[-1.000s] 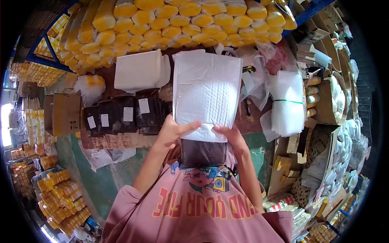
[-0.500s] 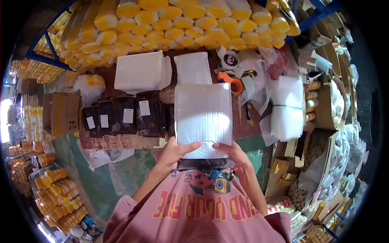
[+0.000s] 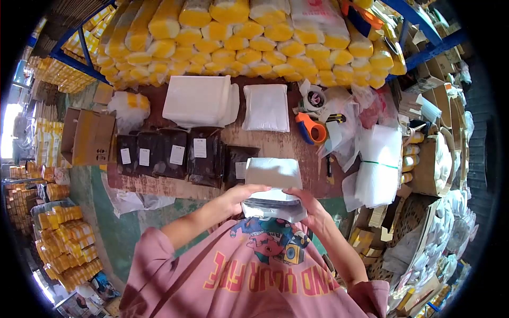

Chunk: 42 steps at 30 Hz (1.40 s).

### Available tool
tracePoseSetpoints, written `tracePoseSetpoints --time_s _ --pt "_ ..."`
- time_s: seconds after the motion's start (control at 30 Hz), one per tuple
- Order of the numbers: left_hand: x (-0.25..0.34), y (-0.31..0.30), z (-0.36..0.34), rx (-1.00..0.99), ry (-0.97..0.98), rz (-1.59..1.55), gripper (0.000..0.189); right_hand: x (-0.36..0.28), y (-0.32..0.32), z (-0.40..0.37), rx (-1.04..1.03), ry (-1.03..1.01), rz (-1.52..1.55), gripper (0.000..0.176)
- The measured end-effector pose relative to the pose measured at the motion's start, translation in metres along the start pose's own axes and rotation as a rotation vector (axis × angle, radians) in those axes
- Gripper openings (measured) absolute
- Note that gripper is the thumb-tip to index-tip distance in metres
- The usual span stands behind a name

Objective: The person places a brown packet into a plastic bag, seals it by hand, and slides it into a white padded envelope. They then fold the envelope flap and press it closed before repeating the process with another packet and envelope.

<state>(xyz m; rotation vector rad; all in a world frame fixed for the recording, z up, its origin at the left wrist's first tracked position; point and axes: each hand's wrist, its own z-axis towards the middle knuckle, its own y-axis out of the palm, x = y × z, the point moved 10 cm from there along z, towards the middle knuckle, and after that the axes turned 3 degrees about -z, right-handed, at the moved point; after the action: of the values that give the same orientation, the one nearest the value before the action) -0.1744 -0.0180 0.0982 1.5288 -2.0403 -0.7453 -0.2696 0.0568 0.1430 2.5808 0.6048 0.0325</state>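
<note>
A white padded envelope is held in front of my chest, tilted or bent so that its upper face looks short. My left hand grips its left edge, with the thumb lying across the front. On the right edge, my right hand is closed in the same way, thumb on top. Below the thumbs, a shiny whitish part shows, and the fingers behind are hidden. Just beyond the envelope lies a dark wrapped packet with a white label, partly covered by it.
Several dark labelled packets line the table's left. White packages and a flat white padded packet lie behind. An orange-and-blue tape dispenser, a marker and a bundle of white sleeves are at right.
The envelope has tipped from nearly flat to a foreshortened angle, closer to my body. The dark packet at its lower end no longer shows. My view has shifted, revealing more of the table.
</note>
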Motion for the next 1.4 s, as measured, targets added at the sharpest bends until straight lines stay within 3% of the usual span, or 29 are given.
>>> tracePoseSetpoints --time_s 0.13,0.23,0.3,0.37,0.57,0.63,0.7,0.73,0.9,0.97,1.03,1.1,1.13,1.23,1.37,1.4 --pt "0.001 0.013 -0.011 0.043 -0.037 0.004 0.037 0.002 -0.005 0.0 0.012 0.007 0.009 0.034" --pt "0.001 0.007 -0.008 0.118 0.07 0.037 0.032 0.016 -0.028 0.013 0.031 0.03 0.113 0.029" --pt "-0.021 0.005 0.019 -0.096 -0.146 -0.192 0.026 0.027 -0.038 0.031 -0.008 0.081 0.376 0.025" --pt "-0.02 -0.002 0.03 -0.121 -0.098 -0.228 0.025 0.023 -0.028 0.027 -0.035 0.097 0.356 0.025" --pt "-0.017 -0.007 0.036 -0.084 -0.14 -0.268 0.026 0.002 -0.048 0.012 0.193 0.03 0.119 0.023" --pt "-0.008 0.004 0.039 -0.129 -0.129 -0.263 0.026 0.0 -0.058 0.025 0.083 0.042 0.087 0.021" --pt "0.005 -0.001 0.053 -0.11 -0.035 -0.11 0.03 -0.001 -0.071 0.029 0.097 0.071 0.061 0.021" --pt "0.008 -0.007 0.056 0.02 0.001 0.033 0.033 -0.009 -0.073 0.023 0.116 0.017 -0.026 0.024" --pt "0.011 -0.008 0.055 0.183 -0.002 0.238 0.04 -0.034 -0.087 0.001 0.172 -0.122 -0.227 0.018" --pt "0.009 -0.017 0.055 0.202 -0.017 0.263 0.041 -0.037 -0.136 0.026 0.198 -0.251 -0.535 0.024" --pt "0.012 -0.018 0.054 -0.07 0.18 0.541 0.041 -0.036 -0.12 0.012 0.215 -0.369 -0.402 0.036" --pt "-0.011 -0.05 0.059 0.094 0.015 0.18 0.039 -0.026 -0.116 0.013 0.137 -0.384 -0.342 0.041" --pt "-0.012 -0.058 0.055 0.127 0.001 0.196 0.044 -0.021 -0.113 0.019 0.056 -0.406 -0.364 0.036" --pt "-0.006 -0.074 0.036 0.28 0.047 0.405 0.052 0.001 -0.122 0.026 0.062 -0.308 -0.516 0.03" --pt "0.026 -0.056 0.008 0.335 0.496 0.846 0.051 0.026 -0.129 0.041 -0.06 -0.245 -0.423 0.034" --pt "0.019 -0.07 0.019 0.219 0.466 0.98 0.045 0.028 -0.126 0.041 -0.081 -0.242 -0.375 0.034"
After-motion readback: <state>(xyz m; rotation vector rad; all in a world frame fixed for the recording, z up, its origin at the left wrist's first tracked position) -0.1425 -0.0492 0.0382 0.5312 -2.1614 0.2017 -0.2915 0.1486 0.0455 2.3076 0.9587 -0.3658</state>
